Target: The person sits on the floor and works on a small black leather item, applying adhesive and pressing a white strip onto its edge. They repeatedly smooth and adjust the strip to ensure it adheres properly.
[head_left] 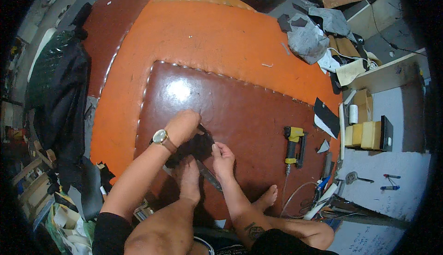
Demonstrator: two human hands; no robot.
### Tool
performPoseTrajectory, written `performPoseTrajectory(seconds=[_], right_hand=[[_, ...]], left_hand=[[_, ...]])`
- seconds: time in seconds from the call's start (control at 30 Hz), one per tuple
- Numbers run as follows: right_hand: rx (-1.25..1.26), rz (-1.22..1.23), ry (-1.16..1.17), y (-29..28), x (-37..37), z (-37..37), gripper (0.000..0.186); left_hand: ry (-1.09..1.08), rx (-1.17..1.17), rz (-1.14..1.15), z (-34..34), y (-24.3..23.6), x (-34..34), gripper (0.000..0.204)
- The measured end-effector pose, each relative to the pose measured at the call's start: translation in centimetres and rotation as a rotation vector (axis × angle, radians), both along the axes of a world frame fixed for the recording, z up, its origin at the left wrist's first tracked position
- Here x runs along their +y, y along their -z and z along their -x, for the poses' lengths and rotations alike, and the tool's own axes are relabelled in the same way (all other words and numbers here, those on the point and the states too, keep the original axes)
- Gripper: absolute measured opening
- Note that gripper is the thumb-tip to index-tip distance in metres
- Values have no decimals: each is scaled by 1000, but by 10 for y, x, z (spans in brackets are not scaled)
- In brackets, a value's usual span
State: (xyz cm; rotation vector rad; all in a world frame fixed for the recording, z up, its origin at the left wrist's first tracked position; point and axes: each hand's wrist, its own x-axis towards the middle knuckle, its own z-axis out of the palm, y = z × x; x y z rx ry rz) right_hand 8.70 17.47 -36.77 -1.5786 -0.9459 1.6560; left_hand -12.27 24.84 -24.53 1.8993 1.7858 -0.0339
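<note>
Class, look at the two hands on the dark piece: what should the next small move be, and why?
Probably draw the dark piece gently taut: the left hand is at its upper edge, and the right hand appears to pinch its right edge, so both are placed for it. Its surface is too dark to show whether it is slack.

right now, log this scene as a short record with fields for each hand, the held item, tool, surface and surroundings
left hand: at the black piece, wearing a watch; fingertip grip hidden
right hand: thumb and fingers pinching the black piece's edge
tool: yellow-and-black power tool, lying right of both hands
surface: brown panel, orange panel beyond it
upper right: crumpled grey material
</note>
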Motion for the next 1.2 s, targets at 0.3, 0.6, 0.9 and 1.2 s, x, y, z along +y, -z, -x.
performPoseTrajectory(seconds=[0.3,0.6,0.9,1.2], right_hand=[[36,251,-144,10,35,0,23],[-59,-93,-464,-23,99,13,30],[50,113,-818,-36,137,33,36],[-176,-579,-499,-7,97,38,34]], left_hand=[[-168,-173,-22,7,6,2,29],[-533,-261,-3,33,68,-10,45],[-607,-547,257,32,20,-27,55],[-620,-218,-278,-11,22,-48,17]])
